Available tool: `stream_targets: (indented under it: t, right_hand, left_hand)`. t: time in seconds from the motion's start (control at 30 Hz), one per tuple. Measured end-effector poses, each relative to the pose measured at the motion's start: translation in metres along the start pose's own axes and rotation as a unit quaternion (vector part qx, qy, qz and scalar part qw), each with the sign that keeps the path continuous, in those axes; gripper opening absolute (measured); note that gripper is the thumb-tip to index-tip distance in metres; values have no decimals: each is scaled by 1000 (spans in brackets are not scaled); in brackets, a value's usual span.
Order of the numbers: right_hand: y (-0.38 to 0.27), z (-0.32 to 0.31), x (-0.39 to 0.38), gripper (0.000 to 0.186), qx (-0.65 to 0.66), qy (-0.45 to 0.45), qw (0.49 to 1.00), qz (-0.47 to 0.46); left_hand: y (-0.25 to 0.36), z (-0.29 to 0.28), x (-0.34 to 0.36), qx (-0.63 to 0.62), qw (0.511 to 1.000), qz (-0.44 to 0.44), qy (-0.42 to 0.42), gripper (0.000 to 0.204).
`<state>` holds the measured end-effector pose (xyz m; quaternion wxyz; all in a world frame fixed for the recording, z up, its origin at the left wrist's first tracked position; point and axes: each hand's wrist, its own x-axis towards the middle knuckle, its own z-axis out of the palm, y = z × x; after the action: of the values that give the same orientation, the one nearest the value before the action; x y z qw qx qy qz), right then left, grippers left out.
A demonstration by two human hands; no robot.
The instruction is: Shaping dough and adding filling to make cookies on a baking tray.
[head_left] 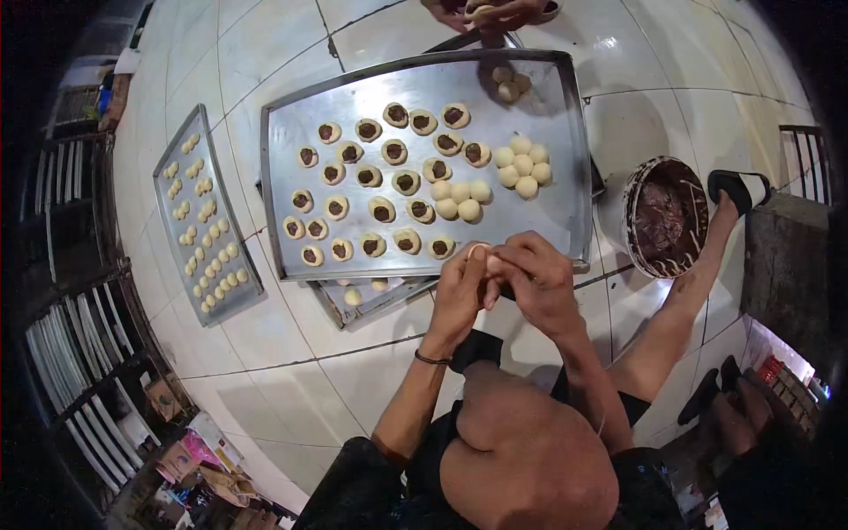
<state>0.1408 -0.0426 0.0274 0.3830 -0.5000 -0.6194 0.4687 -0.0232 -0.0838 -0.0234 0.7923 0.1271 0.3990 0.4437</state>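
Observation:
Close to the near edge of a large metal tray (309, 102), my left hand (461, 290) and my right hand (541, 276) meet with fingers closed on a small piece of dough (493, 263), mostly covered by the fingers. On the tray lie several flattened dough rounds (395, 152) with dark brown filling in their middles. Plain dough balls (468, 210) sit clustered just beyond my hands. A second cluster of dough balls (523, 165) is to its right. A third, shaded group of dough balls (508, 91) rests near the far right corner.
Right of the tray stands a bucket (629, 225) of brown paste (661, 212), beside a sandalled foot (742, 190). Another tray (237, 305) with small dough pieces lies left. A lower tray (389, 305) pokes out underneath. Another person's hands (512, 12) hold dough at the far edge.

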Motion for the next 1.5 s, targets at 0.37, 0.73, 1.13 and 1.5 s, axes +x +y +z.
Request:
stream_targets:
  t: [0.37,0.73,1.13,1.5]
  right_hand:
    - [43,42,69,20,288,1,932,218]
    - [155,61,115,20,-327,-33,943,-59]
    - [136,32,160,14,-279,30,959,42]
    - [26,-1,67,35,543,-44,800,252]
  left_hand:
    - [35,-2,53,520,785,284,184,52]
    - [5,-39,40,484,802,254,241,53]
    - [13,-34,2,461,825,224,239,39]
    - [59,6,19,136,968,162,135,30]
